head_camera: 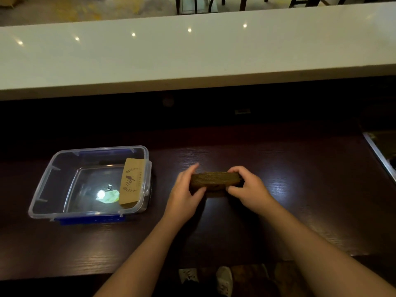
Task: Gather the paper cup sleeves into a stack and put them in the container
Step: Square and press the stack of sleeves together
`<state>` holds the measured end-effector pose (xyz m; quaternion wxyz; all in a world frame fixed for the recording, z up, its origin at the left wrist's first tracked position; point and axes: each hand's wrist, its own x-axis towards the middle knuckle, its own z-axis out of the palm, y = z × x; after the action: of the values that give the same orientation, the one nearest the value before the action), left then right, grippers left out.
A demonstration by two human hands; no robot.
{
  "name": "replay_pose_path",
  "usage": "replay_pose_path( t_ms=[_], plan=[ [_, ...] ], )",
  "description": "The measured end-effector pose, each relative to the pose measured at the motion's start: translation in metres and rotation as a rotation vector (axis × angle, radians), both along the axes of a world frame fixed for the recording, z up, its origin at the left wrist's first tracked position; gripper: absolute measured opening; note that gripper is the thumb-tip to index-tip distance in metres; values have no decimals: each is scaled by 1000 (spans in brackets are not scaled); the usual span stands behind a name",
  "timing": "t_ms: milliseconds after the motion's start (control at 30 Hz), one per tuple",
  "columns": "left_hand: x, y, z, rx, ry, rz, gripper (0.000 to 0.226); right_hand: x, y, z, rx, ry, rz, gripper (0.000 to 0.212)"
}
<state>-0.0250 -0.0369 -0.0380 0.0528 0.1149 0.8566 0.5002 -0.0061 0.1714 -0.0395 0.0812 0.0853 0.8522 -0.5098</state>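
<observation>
The dark wooden table [300, 168] spreads wide before me, bare to my right as far as a metal edge [379, 155] at the far side, with a raised white counter [192, 56] behind. The clear plastic container [42, 189] sits open, well apart to my left; one brown printed sleeve [130, 183] leans against its right inner wall. Between my hands I hold the stack of sleeves [214, 179], ribbed brown edges facing up, its bottom on the table. My left hand [184, 194] and right hand [248, 189] clasp its ends, fingers [233, 171] curled over the top.
</observation>
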Motion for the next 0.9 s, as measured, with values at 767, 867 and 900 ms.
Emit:
replay_pose_path(
  t_ms=[767, 867, 900],
  plan=[
    [-4, 1, 28, 6, 111, -36, 61, 7, -56, 34, 399, 434, 210, 75],
    [-1, -2, 20, -113, 207, -32, 59, 1, -59, 36, 421, 445, 231, 66],
    [-1, -4, 19, -136, 227, -29, 57, 0, -60, 37, 419, 445, 241, 65]
  ],
)
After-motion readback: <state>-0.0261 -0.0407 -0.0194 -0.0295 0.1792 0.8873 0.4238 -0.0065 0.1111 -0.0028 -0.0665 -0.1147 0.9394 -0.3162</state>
